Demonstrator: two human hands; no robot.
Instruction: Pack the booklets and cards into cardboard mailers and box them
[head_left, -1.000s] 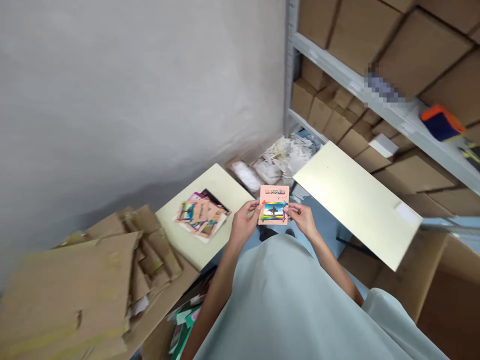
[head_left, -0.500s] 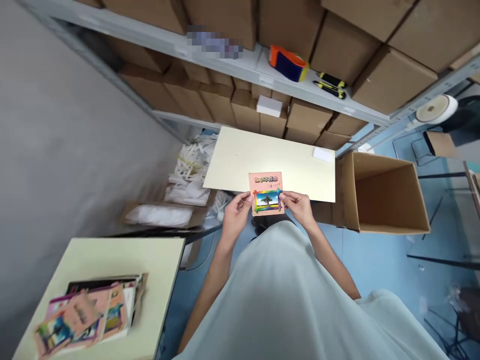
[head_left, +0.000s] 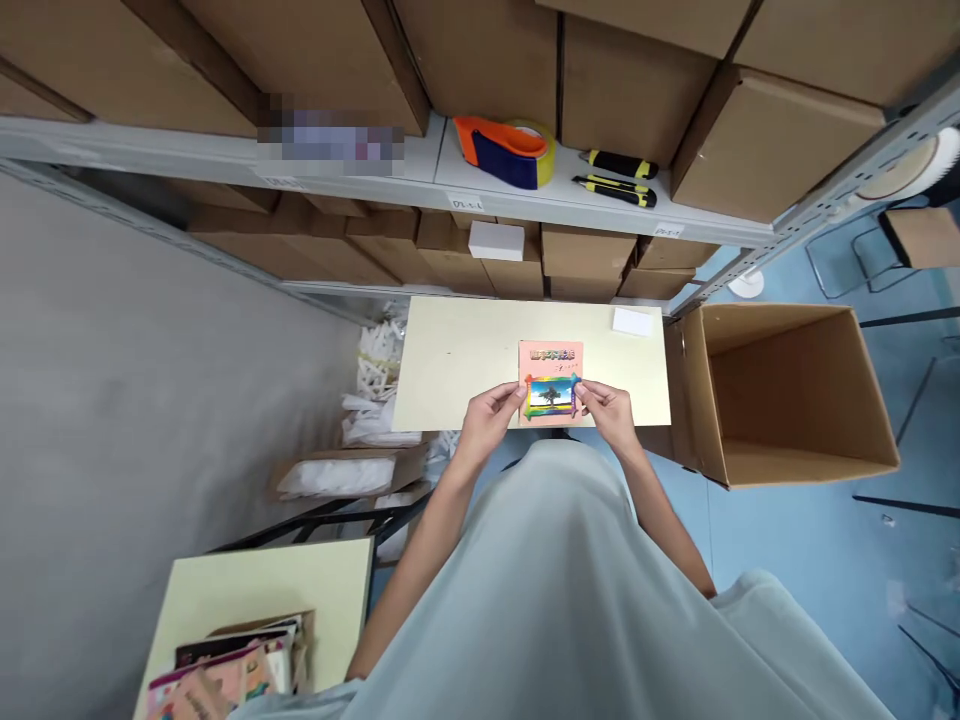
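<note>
A pink booklet [head_left: 551, 358] with a tree picture in a rainbow frame is held upright between my two hands, over the near edge of the pale table [head_left: 465, 350]. My left hand [head_left: 491, 422] pinches its left edge between thumb and fingers. On the right edge, my right hand [head_left: 609, 408] grips it the same way. A small white box [head_left: 632, 321] lies at the table's back right corner. More booklets and books [head_left: 240, 670] are piled on a second pale table [head_left: 277, 575] at the lower left.
An open cardboard box [head_left: 799, 390] stands right of the table. Behind, a shelf [head_left: 405, 190] holds cartons, a tape dispenser [head_left: 506, 152] and cutters [head_left: 619, 177]. White packing material [head_left: 337, 477] lies at the left, near the grey wall.
The view has turned, so the shelf looks more level and the left pile sits lower in the picture. Both hands still hold the booklet, now over more of the table.
</note>
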